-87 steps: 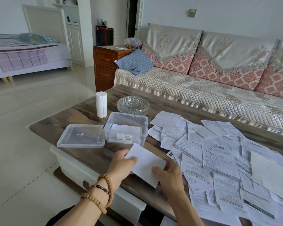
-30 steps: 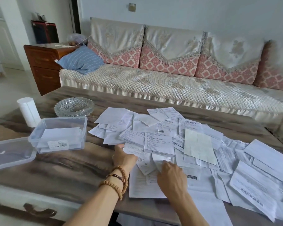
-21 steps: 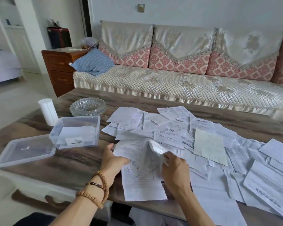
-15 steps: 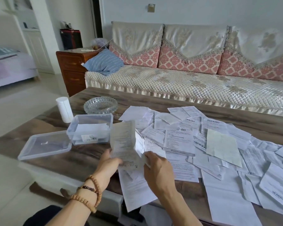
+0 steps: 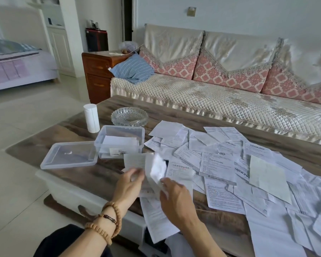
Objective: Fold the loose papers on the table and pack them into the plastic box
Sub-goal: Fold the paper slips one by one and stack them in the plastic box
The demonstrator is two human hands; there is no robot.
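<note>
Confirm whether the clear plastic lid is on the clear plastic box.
No, the clear plastic lid lies on the table beside the open clear plastic box.

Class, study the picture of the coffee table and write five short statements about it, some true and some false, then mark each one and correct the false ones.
1. The plastic box already holds folded paper. True.
2. The lid is snapped onto the box. False: it lies on the table to the left of the box.
3. Both the left hand and the right hand hold a sheet of paper. True.
4. The glass ashtray stands in front of the box, nearest the person. False: it stands behind the box, toward the sofa.
5. The white roll lies on its side. False: it stands upright.
</note>
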